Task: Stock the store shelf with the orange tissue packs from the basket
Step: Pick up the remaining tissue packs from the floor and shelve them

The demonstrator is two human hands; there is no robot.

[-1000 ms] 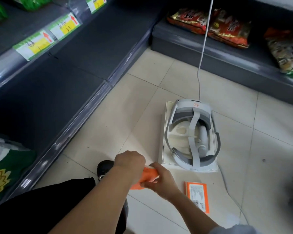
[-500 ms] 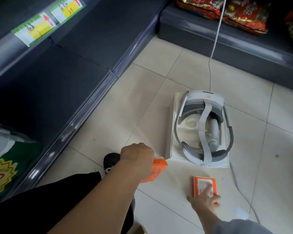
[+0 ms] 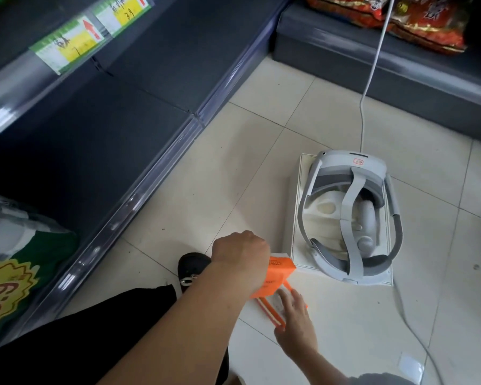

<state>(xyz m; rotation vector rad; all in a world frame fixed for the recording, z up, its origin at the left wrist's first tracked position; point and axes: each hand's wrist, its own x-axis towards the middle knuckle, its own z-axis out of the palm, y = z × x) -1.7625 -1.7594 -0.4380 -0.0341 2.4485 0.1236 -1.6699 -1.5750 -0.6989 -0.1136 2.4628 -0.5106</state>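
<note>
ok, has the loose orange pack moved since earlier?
Yes. The right hand brought the loose pack left: from below the middle of the white box to past its near-left corner, beneath the held pack in the left hand.

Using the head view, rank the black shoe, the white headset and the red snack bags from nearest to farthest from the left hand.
1. Black shoe: right beside the left hand, just to its left.
2. White headset: off to the right, a little farther ahead.
3. Red snack bags: farthest, at the upper right.
</note>
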